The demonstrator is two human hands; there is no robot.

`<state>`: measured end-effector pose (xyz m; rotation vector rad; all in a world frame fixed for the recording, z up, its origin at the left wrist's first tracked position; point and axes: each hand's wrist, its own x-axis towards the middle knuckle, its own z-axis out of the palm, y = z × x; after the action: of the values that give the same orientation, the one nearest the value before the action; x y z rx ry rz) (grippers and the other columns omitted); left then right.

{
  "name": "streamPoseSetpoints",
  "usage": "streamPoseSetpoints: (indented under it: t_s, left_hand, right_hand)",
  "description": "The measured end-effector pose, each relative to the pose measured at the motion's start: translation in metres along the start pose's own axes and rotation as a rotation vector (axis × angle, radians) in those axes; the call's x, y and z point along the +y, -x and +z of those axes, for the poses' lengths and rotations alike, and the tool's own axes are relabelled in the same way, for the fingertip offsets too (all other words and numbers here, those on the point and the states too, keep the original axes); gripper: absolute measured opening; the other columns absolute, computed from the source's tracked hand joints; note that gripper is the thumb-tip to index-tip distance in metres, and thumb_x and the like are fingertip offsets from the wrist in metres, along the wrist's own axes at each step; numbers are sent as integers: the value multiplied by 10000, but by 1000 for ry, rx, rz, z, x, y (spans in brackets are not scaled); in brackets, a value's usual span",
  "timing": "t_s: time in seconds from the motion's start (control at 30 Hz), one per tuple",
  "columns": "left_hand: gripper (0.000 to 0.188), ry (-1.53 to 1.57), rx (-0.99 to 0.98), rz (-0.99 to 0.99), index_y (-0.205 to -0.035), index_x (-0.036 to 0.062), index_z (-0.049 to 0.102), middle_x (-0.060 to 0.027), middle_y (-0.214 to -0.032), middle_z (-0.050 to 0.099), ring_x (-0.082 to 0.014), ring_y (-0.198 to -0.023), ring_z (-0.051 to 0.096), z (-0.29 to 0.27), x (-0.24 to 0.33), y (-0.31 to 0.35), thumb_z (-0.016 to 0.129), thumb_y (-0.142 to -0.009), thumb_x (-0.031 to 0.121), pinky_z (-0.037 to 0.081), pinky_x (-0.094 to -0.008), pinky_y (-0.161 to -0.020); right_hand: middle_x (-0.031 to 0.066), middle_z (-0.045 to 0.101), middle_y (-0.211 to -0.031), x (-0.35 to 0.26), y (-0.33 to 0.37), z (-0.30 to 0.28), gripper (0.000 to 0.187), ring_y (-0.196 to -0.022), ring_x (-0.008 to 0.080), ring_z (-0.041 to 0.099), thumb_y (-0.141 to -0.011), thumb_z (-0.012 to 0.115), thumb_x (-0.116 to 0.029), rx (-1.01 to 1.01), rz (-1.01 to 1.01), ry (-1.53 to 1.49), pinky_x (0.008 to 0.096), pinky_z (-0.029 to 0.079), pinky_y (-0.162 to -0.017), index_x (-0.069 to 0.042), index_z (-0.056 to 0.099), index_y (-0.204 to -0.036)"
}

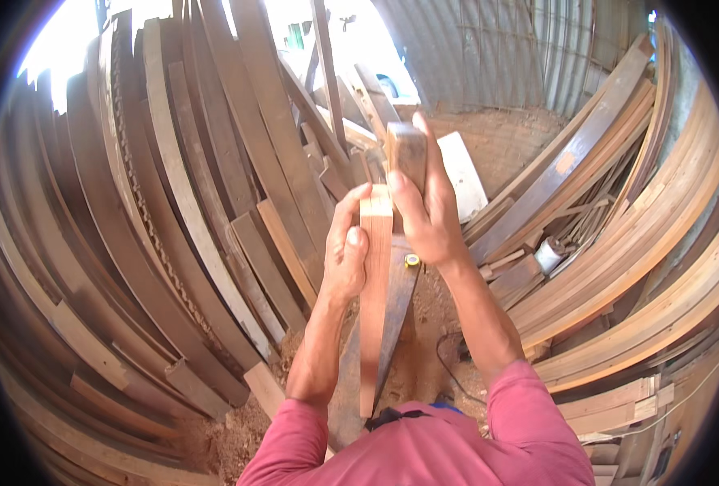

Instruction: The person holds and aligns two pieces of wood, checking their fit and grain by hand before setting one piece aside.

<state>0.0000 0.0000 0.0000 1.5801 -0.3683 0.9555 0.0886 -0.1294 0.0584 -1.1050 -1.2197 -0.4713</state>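
Observation:
My left hand (345, 257) is wrapped round a long reddish wooden piece (375, 267), with the fingertips near its pale far end. The piece points away from me, and its narrow near end comes close to my shirt. In my right hand (434, 206) is a darker, worn wooden block (409, 154), with the thumb on its near side and the fingers along its right. The block sits just beyond and to the right of the piece's far end; whether the two touch I cannot tell. Under my hands lies a narrow workbench (400, 300) with a small yellow tape measure (411, 261) on it.
Long planks (205, 162) lean in a dense row at the left. More boards (618, 259) are stacked along the right, near a white roll (548, 254). Wood shavings (238, 433) and a dark cord (448, 368) lie on the floor. A corrugated metal wall (489, 57) stands at the back.

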Motion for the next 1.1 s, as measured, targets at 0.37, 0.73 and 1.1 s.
streamPoseSetpoints:
  t_s: [0.37, 0.73, 1.1]
  left_hand:
    - [1036, 76, 135, -104, -1618, 38, 245, -145, -1399, 513, -219, -1276, 521, -10, 5, 25, 621, -906, 690, 413, -382, -1085]
    - [1151, -140, -4, -69, -1613, -52, 144, -246, -1573, 361, -317, -1470, 367, -10, 26, 39, 749, -836, 545, 303, -439, -1186]
    - [1117, -209, 8, -3, -1607, -52, 181, -246, -1558, 387, -317, -1472, 369, -1, 22, 41, 756, -838, 519, 281, -436, -1196]
  right_hand:
    - [253, 370, -1537, -21, 57, 10, 762, -1440, 302, 373, -1059, 510, -326, -67, 232, -190, 391, 271, -1197, 116, 152, -1567]
    - [208, 426, -1509, -52, 20, -10, 686, -1458, 253, 344, -1080, 510, -270, -225, 367, -267, 363, 267, -1193, 115, 202, -1558]
    - [106, 585, -1210, 17, 2, -3, 509, -1152, 151, 523, -1084, 504, -337, -313, 606, -380, 311, 415, -1025, -1, 393, -1451]
